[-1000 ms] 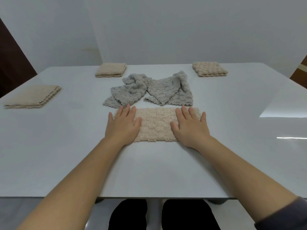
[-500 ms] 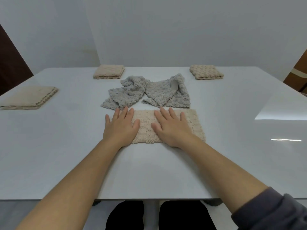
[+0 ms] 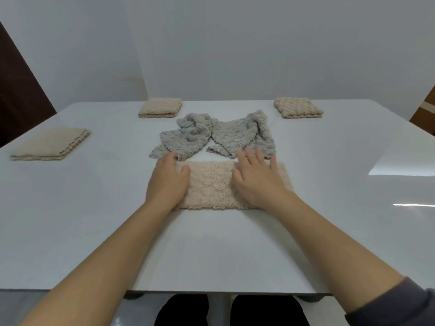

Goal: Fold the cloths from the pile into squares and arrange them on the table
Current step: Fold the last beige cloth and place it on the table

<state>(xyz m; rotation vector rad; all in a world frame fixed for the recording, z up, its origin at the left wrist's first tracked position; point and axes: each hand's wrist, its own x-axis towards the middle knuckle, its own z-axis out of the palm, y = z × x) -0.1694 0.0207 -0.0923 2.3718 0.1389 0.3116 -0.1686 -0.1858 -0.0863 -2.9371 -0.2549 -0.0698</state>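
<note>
Your fluffy beige cloth point(image 3: 211, 187), folded into a long strip, lies flat on the near middle of the glossy white table point(image 3: 94, 220), its long side running left to right. Your left hand point(image 3: 168, 182) sits on its left end. The thumb lies on top of the fabric, while the fingers, flat and spread half a second ago, now bend down over the far left corner; whether they have caught the edge cannot be told from here. Your right hand point(image 3: 256, 182) lies palm down with straight, spread fingers, holding nothing. It has slid from the middle of the strip toward the right end, and its blurred fingertips reach past the far edge. Just beyond the strip lies the crumpled grey cloth pile point(image 3: 211, 137), unchanged, its near left corner right beside your bent left fingers. Farther out, three finished squares sit where they were: a flat beige folded square point(image 3: 50, 144) near the left edge, a second beige folded square point(image 3: 160, 107) at the far side left of centre, and a knobbly beige folded square point(image 3: 297, 107) at the far side right of centre. A dark grey sleeve point(image 3: 395, 302) covers your right forearm at the near right.
</note>
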